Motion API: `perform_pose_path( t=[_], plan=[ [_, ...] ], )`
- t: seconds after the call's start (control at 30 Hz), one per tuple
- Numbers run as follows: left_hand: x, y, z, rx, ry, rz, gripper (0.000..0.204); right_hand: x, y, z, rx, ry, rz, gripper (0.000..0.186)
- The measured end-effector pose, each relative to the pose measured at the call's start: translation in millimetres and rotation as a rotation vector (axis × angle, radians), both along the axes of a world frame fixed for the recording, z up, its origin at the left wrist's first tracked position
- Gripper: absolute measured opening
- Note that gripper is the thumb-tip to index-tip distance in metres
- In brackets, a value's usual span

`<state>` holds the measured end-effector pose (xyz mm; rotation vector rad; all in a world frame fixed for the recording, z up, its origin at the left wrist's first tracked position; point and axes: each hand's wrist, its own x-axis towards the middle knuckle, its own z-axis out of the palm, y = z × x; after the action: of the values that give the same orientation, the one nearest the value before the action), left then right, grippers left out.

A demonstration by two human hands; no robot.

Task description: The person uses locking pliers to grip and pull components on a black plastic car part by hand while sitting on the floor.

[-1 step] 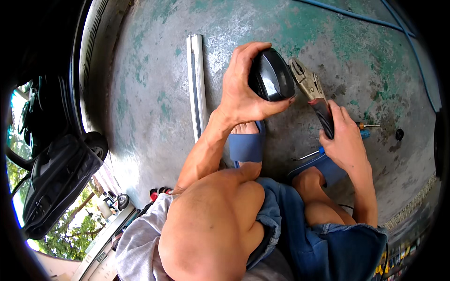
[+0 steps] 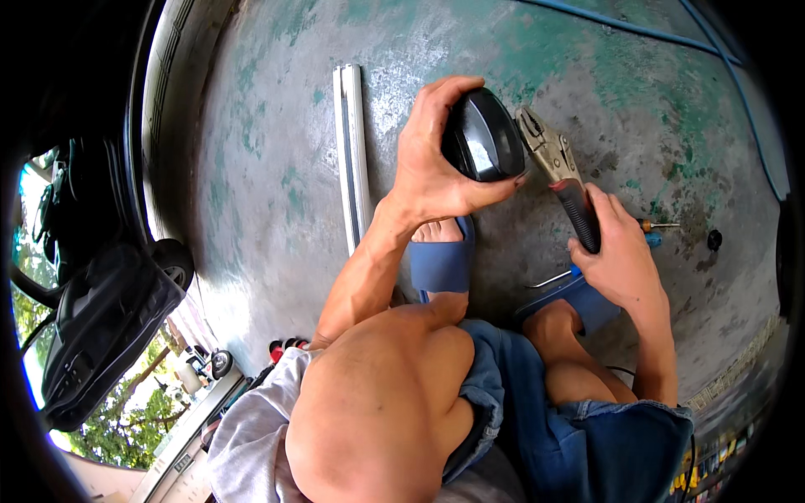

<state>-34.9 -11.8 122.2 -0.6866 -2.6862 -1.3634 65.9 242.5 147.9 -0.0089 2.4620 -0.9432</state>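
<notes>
Fingers and thumb of my left hand [image 2: 423, 168] wrap round a glossy black rounded part [image 2: 489, 138], its exact kind unclear, held up above the floor. My right hand [image 2: 619, 256] is closed on the dark-gripped handles of locking pliers [image 2: 553, 155]. The metal jaws point up and away from me, beside the right edge of the black part. Whether the jaws touch or bite on it I cannot tell. Below my right hand, partly covered by it, a blue-handled hooked tool [image 2: 549, 280] lies by my sandal.
A long pale metal rail [image 2: 352, 151] lies on the floor left of my hands. To the right are an orange-handled screwdriver [image 2: 662, 225] and a small black round piece [image 2: 714, 241]. A blue hose [image 2: 629, 29] crosses the far right. A vehicle's open door [image 2: 101, 327] stands at left.
The pliers and my right hand have shifted very slightly right and toward me. My left hand and the black part have barely moved.
</notes>
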Motion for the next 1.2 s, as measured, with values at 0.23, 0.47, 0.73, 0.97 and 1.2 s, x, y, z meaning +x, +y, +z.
perform_pose_path(
  t=[0.23,0.47,0.73,0.97,1.2],
  plan=[
    [-3,-20,-18,0.206,-0.403,0.040,0.094,-40,29,37,-0.431,-0.757,-0.080,0.058],
    [-8,-15,-7,0.123,-0.246,-0.075,0.096,-26,19,9,-0.186,-0.523,0.193,0.048],
    [-8,-11,-14,0.160,-0.304,-0.051,0.089,10,16,-13,-0.424,-0.390,-0.064,0.048],
    [-1,-6,-12,0.103,-0.319,-0.084,0.089,17,16,-13,-0.241,-0.362,0.110,0.043],
    [1,-10,-17,0.067,-0.299,-0.097,0.090,29,5,-20,-0.253,-0.339,0.039,0.042]
  ],
)
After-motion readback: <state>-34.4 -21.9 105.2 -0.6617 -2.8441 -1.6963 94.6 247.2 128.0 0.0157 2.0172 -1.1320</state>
